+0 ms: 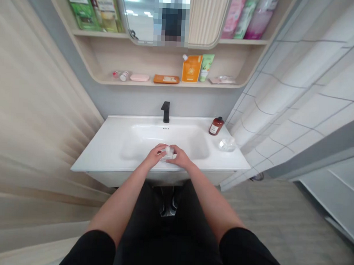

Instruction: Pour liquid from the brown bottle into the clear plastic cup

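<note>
Over the front part of the white sink [129,146], both hands hold a small clear container [167,157] with something white at its top; its exact kind is too small to tell. My left hand [156,154] closes on its left side, fingers bent round the edge. From the right, my right hand [180,157] grips the other side. A black faucet [166,111] stands behind the sink, apart from both hands.
On the counter's right are a brown bottle [216,126] and a clear container with white contents [227,144]. Above, a shelf [149,83] bears a pink bar [140,77], an orange pouch [192,68] and a green tube [207,67]. A mirror [143,25] hangs higher.
</note>
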`<move>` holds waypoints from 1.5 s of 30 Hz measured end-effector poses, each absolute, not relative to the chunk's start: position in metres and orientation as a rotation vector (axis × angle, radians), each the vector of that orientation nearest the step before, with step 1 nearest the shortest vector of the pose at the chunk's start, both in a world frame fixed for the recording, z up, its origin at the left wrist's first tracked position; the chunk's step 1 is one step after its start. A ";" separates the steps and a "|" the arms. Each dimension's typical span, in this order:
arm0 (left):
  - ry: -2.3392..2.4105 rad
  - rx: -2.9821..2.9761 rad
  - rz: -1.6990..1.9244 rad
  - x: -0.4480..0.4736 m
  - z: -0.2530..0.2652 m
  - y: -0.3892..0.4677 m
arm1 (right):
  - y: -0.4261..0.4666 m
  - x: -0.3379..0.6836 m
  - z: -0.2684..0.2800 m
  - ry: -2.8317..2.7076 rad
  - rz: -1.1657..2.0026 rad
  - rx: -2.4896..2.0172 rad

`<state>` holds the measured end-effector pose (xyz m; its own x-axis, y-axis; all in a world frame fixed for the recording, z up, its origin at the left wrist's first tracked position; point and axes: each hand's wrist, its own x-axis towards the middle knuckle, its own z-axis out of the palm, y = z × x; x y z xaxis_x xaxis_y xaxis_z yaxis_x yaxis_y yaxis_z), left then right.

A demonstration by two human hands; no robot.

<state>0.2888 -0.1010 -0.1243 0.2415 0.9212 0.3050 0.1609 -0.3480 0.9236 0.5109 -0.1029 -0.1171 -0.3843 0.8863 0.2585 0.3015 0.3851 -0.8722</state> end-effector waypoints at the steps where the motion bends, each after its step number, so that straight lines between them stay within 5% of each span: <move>1: 1.009 1.699 1.178 0.288 -0.124 -0.102 | -0.102 0.510 -0.118 -1.887 0.971 -1.029; 21: 1.382 1.530 1.410 0.305 -0.127 -0.109 | -0.093 0.483 -0.125 -1.827 0.910 -1.100; 45: 1.219 1.494 1.295 0.298 -0.134 -0.100 | -0.092 0.495 -0.128 -1.782 1.055 -1.124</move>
